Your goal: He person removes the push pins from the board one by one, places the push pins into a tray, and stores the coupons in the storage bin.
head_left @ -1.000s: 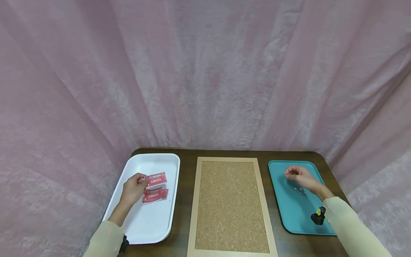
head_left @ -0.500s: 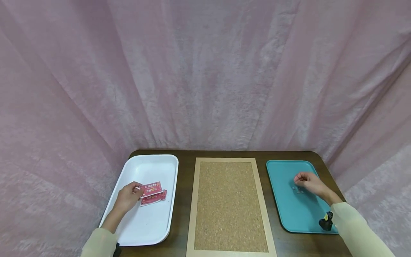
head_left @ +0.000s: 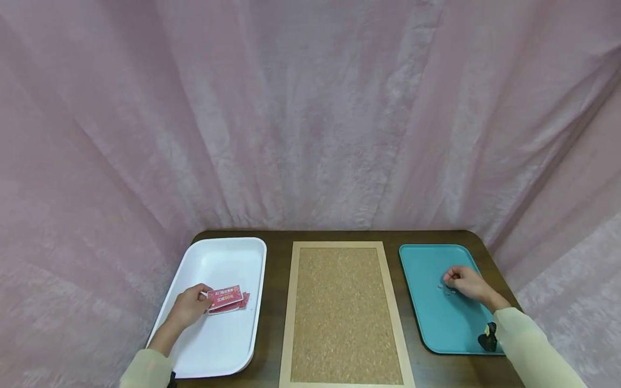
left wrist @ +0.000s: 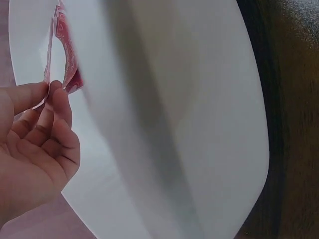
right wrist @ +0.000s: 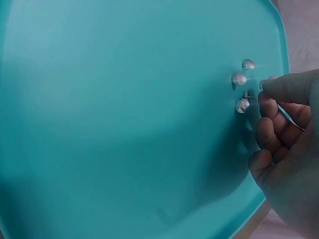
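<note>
In the head view, my left hand (head_left: 188,307) pinches a red printed coupon (head_left: 225,296) by its left edge, above the white tray. More red coupons (head_left: 245,300) lie just under it. The left wrist view shows the coupon (left wrist: 49,59) edge-on between thumb and fingers. Over the teal tray, the thumb and index finger of my right hand (right wrist: 286,129) pinch what looks like a small clear pin, mostly hidden by the fingertips. Several clear round-headed pins (right wrist: 239,78) lie on the tray beside those fingertips.
A wood-framed cork board (head_left: 346,312) lies between the white tray (head_left: 213,350) and the teal tray (head_left: 436,323) on a dark wooden table (head_left: 271,323). A pink curtain (head_left: 310,118) hangs behind the table.
My left hand has lowered the coupon toward the others, covering more of them. My right hand has come down to the pins and shifted slightly right. The view has tilted a little.
</note>
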The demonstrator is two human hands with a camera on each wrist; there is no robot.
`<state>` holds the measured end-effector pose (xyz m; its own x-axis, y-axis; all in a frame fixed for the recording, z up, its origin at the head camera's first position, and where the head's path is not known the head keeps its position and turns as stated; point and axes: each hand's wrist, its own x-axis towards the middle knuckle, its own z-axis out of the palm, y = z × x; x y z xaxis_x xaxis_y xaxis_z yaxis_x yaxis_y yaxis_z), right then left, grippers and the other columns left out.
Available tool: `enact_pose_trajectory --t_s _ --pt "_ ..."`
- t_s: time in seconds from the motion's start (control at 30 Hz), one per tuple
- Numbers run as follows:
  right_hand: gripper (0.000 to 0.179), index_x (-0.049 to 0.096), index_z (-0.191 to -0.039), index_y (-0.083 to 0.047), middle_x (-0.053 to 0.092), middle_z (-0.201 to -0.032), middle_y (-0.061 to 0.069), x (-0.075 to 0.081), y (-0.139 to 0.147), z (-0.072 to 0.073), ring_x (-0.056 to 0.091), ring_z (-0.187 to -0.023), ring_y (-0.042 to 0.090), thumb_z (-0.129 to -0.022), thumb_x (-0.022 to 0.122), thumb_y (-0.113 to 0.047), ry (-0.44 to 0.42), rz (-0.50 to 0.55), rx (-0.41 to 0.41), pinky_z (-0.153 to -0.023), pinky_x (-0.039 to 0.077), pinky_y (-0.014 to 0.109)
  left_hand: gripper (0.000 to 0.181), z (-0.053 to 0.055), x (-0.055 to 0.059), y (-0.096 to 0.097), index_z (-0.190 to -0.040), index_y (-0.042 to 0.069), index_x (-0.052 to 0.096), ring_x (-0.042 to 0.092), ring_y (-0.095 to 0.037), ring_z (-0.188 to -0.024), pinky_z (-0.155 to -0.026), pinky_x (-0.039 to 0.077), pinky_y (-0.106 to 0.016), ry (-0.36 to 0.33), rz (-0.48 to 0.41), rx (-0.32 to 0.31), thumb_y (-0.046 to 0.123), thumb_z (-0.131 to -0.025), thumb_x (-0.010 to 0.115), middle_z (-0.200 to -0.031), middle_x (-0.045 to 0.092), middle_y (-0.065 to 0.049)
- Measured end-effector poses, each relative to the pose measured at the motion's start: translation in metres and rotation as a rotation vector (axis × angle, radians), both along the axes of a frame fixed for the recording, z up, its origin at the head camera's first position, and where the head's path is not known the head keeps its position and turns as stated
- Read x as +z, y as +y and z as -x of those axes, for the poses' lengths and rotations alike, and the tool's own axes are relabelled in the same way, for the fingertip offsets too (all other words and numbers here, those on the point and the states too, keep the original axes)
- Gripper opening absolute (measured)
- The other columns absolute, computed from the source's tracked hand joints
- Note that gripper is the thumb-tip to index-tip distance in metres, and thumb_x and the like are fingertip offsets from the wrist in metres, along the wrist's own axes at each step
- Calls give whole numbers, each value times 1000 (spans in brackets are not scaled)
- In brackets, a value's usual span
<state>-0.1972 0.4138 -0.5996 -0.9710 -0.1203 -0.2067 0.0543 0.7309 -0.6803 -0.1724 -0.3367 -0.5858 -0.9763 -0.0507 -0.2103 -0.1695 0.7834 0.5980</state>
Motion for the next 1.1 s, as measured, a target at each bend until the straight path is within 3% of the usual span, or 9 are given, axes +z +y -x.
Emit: enact_pose_trajectory --t_s 0.23,0.47,0.63,0.8,0.93,1.1 --pt "8 67 -97 3 66 -86 8 -6 -3 0 55 -76 15 -97 63 -5 20 -29 4 -67 46 27 29 0 3 2 -119 -3 64 58 -21 -75 -63 45 -33 -27 54 -14 14 -96 66 -85 65 -9" --pt "8 68 -93 1 65 -82 6 -10 -7 0 55 -73 13 -95 63 -5 32 -41 14 -66 46 27 36 3 9 4 -121 -2 65 65 -37 -99 -84 52 -53 18 140 -4 26 -98 65 -111 68 -22" --pt "10 69 -97 1 68 -86 8 -9 -6 1 58 -75 14 -96 63 -7 21 -40 -6 -68 48 27 38 8 10 6 -122 -2 65 64 -40 -104 -90 51 -57 42 144 -7 27 -99 64 -117 65 -26" --pt "15 70 -105 1 70 -95 9 -7 -5 2 59 -83 17 -97 63 -9 22 -63 -22 -72 49 32 41 11 13 12 -128 -4 61 65 -40 -101 -88 52 -57 121 131 -30 25 -99 64 -122 63 -30" --pt "17 70 -108 1 71 -96 9 -6 -5 1 59 -84 17 -97 62 -10 43 -82 -28 -72 49 32 47 13 16 18 -136 -4 55 60 -50 -117 -97 49 -63 184 141 -41 23 -99 65 -131 59 -34" --pt "19 71 -109 1 72 -98 11 -4 -10 1 64 -86 22 -95 66 -11 167 -137 -20 -74 53 40 54 14 19 27 -143 -3 51 46 -56 -134 -106 40 -69 237 184 -31 25 -100 66 -146 49 -34"
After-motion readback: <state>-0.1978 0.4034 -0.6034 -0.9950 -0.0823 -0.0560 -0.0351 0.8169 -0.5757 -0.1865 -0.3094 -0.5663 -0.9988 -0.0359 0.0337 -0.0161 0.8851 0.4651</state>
